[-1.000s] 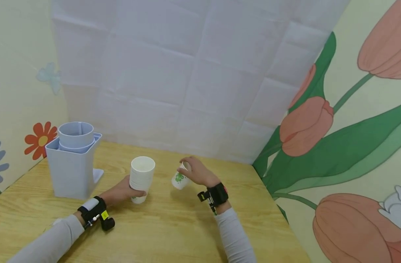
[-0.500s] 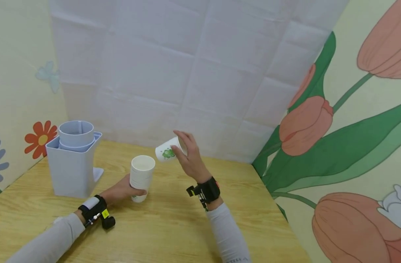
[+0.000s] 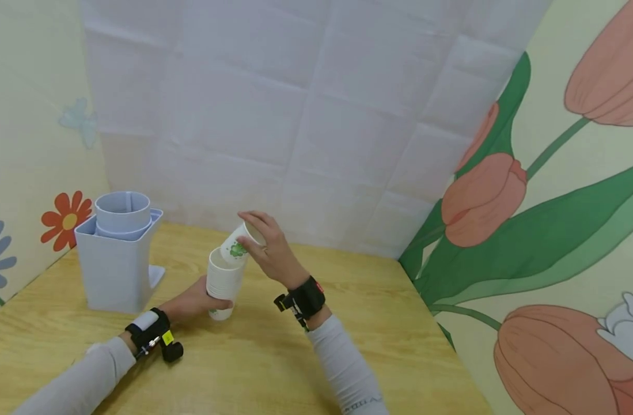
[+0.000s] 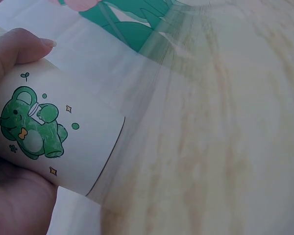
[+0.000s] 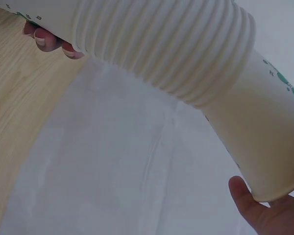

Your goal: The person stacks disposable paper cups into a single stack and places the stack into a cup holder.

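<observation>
My left hand (image 3: 194, 301) grips a stack of nested white paper cups (image 3: 224, 282) standing upright on the wooden table. In the left wrist view, the thumb and palm wrap the lowest cup, which bears a green bear print (image 4: 36, 122). My right hand (image 3: 275, 251) pinches a single paper cup (image 3: 235, 242) near its rim. That cup is tilted, its base dipping into the mouth of the stack. From the right wrist, the ridged rims (image 5: 161, 46) of the stack show, with the single cup (image 5: 259, 127) entering the top one at an angle.
A light blue square container (image 3: 114, 271) with a round blue cylinder (image 3: 122, 212) in its top stands on the table (image 3: 233, 369) at the left. A white cloth (image 3: 233, 115) hangs behind the table, and flower-printed walls flank both sides.
My right hand has lifted the single cup, tipped it and carried it left from beside the stack to its mouth. The left hand and the stack stay in place.
</observation>
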Available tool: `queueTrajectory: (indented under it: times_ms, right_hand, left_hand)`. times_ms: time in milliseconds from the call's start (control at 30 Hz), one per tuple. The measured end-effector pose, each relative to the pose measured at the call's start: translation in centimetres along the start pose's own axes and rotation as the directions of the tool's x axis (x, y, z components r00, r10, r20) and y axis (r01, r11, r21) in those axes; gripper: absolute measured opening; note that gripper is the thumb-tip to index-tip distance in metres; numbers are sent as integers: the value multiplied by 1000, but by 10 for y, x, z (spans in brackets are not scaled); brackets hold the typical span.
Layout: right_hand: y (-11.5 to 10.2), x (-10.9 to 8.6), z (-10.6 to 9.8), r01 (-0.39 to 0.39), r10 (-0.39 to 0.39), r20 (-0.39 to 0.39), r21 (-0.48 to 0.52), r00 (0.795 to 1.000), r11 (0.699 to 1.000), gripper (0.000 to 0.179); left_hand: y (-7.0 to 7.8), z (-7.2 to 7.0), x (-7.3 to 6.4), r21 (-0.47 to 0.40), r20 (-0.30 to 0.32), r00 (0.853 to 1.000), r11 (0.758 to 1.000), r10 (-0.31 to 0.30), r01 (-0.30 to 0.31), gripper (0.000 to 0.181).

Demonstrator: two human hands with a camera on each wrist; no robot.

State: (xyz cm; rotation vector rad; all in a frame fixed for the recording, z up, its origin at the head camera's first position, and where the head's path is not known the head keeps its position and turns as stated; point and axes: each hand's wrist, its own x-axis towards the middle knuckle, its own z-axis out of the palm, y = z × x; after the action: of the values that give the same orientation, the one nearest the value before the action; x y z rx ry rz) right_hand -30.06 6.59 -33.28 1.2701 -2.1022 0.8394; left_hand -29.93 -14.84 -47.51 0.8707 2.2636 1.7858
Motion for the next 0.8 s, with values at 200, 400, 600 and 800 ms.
queueTrajectory:
  times_ms: [200,400,600,800]
  right_hand:
    - [-3,-2,11,-13,14,50,-9,999,1000,49]
    - [-8,-1,20,11,-10,112,-10,994,1000,49]
    - [-11,-3,29,25,-23,125,-16,992,1000,46]
    - [-13,-9,40,40,-38,109,-18,993,999,40]
  left_hand:
    - [0,-1,0,-1,4,1000,1000,-13,13,70]
    - [0,-2,0,-3,14,1000,1000,12,-12,68]
    - [-2,-2,2,4,19,1000,1000,21,-21,64]
    - [-4,-3,1,20,26,999,999,42,-43,59]
